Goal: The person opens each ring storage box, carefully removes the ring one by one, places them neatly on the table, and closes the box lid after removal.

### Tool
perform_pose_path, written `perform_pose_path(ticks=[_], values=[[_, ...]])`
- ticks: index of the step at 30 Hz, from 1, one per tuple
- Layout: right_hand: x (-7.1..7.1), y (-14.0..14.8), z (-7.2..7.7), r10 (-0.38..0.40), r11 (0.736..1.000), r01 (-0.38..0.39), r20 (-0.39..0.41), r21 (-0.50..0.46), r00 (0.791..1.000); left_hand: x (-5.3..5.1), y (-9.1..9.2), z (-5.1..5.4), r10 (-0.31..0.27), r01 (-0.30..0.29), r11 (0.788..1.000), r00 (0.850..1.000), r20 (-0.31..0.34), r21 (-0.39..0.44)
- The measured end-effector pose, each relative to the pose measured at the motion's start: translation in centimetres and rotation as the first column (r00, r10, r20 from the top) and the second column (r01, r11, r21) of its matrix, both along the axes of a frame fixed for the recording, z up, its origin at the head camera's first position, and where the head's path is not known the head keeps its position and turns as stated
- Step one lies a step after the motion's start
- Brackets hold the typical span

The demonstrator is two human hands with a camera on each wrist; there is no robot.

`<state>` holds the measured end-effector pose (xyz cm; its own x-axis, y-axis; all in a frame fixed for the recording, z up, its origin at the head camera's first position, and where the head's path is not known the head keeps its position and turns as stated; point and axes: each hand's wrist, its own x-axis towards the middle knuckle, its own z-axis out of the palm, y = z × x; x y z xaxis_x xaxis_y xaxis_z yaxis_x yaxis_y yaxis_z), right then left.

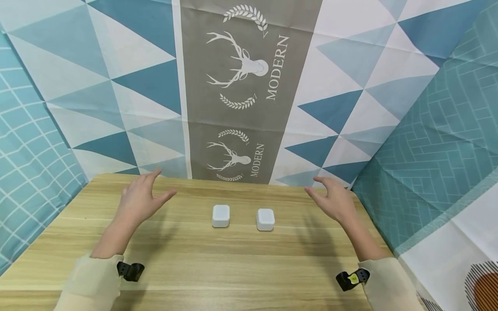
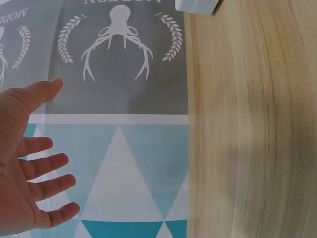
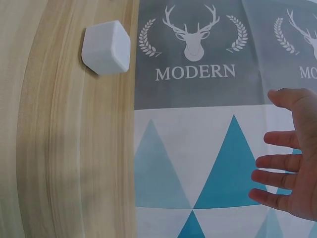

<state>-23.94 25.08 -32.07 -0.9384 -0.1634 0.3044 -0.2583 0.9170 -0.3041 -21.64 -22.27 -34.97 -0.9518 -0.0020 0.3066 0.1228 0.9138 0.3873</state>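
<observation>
Two white rounded cubes stand a short way apart on the wooden table (image 1: 233, 268). The left cube (image 1: 221, 216) and the right cube (image 1: 266, 219) look alike and plain. My left hand (image 1: 141, 196) hovers above the table, left of the cubes, with thumb and fingers spread and nothing held. On the other side my right hand (image 1: 330, 198) is held up in the same way, touching nothing. In the right wrist view a white cube (image 3: 106, 47) lies well away from the fingers. Only the edge of a cube (image 2: 197, 5) shows in the left wrist view.
Behind the table hangs a cloth (image 1: 249, 116) with deer heads, triangles and the word MODERN. A blue checked cloth (image 1: 31, 142) borders the left side, a teal patterned cloth (image 1: 439, 142) the right. Each sleeve carries a small black camera (image 1: 134, 272) at the wrist.
</observation>
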Motion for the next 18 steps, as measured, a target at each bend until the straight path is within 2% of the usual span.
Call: perform_pose_path(ticks=[18], values=[[0.03,-0.64,-0.80,0.022,1.000,-0.022,-0.009,0.016,1.000,0.37,0.75,-0.81,-0.047,0.045,0.998,0.998,0.037,0.053]])
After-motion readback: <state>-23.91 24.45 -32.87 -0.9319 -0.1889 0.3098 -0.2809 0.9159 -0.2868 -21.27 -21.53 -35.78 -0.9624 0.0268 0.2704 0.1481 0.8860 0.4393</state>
